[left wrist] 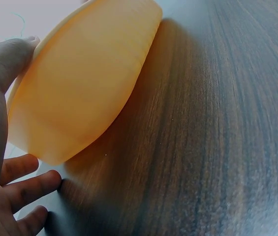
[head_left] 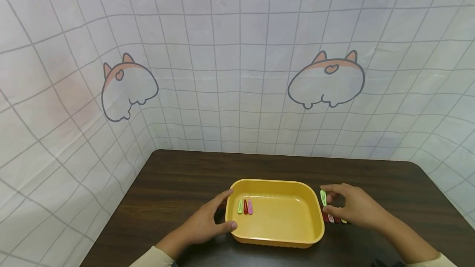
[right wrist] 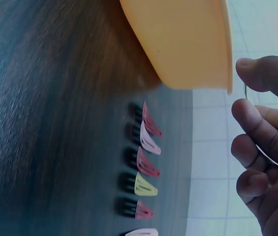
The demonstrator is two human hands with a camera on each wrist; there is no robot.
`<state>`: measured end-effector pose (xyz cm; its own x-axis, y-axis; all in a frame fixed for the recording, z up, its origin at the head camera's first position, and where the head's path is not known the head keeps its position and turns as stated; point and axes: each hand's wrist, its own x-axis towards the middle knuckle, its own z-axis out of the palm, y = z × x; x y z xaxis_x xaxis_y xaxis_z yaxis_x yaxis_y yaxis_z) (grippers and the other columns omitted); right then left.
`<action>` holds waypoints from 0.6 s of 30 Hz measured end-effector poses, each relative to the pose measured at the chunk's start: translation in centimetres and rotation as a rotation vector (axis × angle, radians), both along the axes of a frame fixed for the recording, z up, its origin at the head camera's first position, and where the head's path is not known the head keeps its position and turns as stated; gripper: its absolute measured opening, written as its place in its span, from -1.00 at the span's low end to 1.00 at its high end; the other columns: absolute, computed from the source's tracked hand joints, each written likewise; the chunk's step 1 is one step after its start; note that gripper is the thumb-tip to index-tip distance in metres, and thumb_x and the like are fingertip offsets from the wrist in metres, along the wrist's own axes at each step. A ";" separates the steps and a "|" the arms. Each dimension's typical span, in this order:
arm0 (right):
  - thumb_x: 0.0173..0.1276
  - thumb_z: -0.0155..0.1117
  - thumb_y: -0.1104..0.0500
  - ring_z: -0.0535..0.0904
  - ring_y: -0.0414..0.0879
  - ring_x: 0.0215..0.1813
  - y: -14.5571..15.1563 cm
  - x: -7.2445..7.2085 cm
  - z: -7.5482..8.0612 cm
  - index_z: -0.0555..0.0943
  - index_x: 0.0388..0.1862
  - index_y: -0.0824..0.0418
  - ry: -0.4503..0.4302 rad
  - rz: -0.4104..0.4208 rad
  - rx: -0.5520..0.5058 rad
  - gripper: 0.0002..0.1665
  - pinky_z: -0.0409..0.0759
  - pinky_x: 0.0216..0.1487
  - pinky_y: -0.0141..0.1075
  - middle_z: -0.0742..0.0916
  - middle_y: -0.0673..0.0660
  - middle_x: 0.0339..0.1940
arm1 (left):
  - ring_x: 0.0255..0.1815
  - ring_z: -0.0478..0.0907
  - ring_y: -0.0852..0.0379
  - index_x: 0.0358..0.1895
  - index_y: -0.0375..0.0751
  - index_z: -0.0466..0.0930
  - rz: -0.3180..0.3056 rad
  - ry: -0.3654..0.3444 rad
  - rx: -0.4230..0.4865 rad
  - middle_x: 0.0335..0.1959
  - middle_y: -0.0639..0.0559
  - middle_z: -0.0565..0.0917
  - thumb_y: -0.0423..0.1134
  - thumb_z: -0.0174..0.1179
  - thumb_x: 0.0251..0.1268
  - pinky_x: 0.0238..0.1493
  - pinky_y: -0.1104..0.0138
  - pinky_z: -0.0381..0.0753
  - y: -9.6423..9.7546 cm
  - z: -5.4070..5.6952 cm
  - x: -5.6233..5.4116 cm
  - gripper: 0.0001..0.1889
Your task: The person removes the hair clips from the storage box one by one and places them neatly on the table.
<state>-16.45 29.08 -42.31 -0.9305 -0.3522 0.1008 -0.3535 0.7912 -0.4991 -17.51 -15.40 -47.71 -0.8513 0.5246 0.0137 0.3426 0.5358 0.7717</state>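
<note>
A yellow plastic tray [head_left: 274,240] sits on the dark table; inside it, near the left end, lie a green hair clip [head_left: 240,206], a red hair clip [head_left: 245,207] and a pink hair clip [head_left: 250,207] side by side. My left hand [head_left: 205,219] holds the tray's left end, thumb and index finger spread along the rim. Just beyond the right end, my right hand [head_left: 354,206] pinches a light green hair clip [head_left: 323,197] between thumb and finger, above the table. In the right wrist view that clip shows only as a thin edge.
To the right of the tray, partly under my right hand, a row of several hair clips lies on the table, among them a yellow clip [right wrist: 145,187] and a pale pink clip [right wrist: 149,139]. A white grid-patterned cloth [head_left: 237,73] hangs behind the wooden table [head_left: 185,172].
</note>
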 end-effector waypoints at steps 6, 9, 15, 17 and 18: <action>0.25 0.55 -0.16 0.48 -0.14 -0.18 0.7 0.1 -0.1 0.61 0.33 0.16 -0.018 -0.016 0.008 -0.25 0.44 -0.26 -0.29 0.63 -0.20 -0.26 | 0.35 0.47 0.06 0.66 0.13 0.04 0.005 0.003 -0.006 0.42 0.01 0.45 0.18 0.34 0.34 0.32 -0.10 0.41 0.0 0.0 0.0 -0.07; 0.25 0.55 -0.16 0.49 -0.10 -0.15 1.0 0.2 -0.1 0.61 0.33 0.16 -0.024 -0.021 0.006 -0.25 0.45 -0.25 -0.28 0.63 -0.18 -0.25 | 0.35 0.46 0.05 0.66 0.15 0.03 0.004 0.006 -0.008 0.43 0.01 0.45 0.18 0.34 0.35 0.33 -0.11 0.40 0.0 0.0 0.1 -0.08; 0.26 0.55 -0.13 0.51 -0.12 -0.18 1.5 0.2 -0.4 0.62 0.31 0.18 -0.020 -0.008 -0.010 -0.27 0.45 -0.27 -0.31 0.64 -0.19 -0.26 | 0.36 0.46 0.05 0.66 0.16 0.03 0.007 -0.003 -0.012 0.44 0.01 0.44 0.19 0.33 0.35 0.34 -0.13 0.39 0.0 0.1 0.1 -0.08; 0.27 0.55 -0.10 0.52 -0.19 -0.30 1.6 0.2 -0.7 0.61 0.31 0.22 -0.029 0.014 -0.031 -0.28 0.48 -0.35 -0.33 0.64 -0.16 -0.26 | 0.35 0.47 0.06 0.66 0.15 0.03 0.008 -0.004 -0.012 0.43 0.01 0.44 0.19 0.33 0.35 0.34 -0.12 0.39 0.0 0.2 0.2 -0.08; 0.27 0.55 -0.09 0.49 -0.22 -0.37 1.7 0.2 -0.8 0.60 0.31 0.24 -0.036 0.022 -0.041 -0.28 0.48 -0.40 -0.34 0.64 -0.14 -0.25 | 0.35 0.47 0.06 0.66 0.14 0.03 0.008 -0.004 -0.011 0.43 0.01 0.44 0.19 0.33 0.35 0.33 -0.11 0.40 0.0 0.2 0.2 -0.08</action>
<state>-16.27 30.77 -43.08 -0.9257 -0.3693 0.0822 -0.3523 0.7621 -0.5433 -17.35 -15.39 -47.52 -0.8554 0.5180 0.0042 0.3351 0.5471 0.7671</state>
